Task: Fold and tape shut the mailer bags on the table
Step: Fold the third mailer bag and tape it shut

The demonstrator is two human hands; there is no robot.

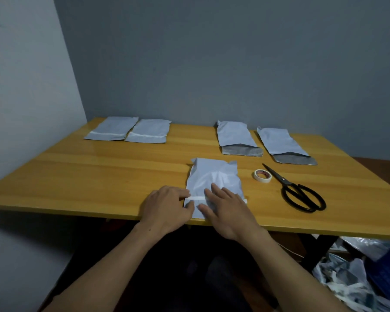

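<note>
Grey mailer bag (pixel 214 174), at the 6 o'clock edge of the table (pixel 99 176), long axis 12-to-6: white tape strip (pixel 197 198) crosses it 9-to-3, left hand (pixel 167 206) pressing the 9 o'clock end, right hand (pixel 227 210) flat and spread toward 3, neither gripping.

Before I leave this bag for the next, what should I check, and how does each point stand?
1. The tape strip lies across the folded mailer bag: ok.
2. Strip flat along its whole length: cannot tell, the right hand covers part.
3. The left hand touches the strip's left end: ok.
4. The tape roll and scissors lie right of the bag: ok.
5. Two far-right bags sealed: not ok, both open.
</note>
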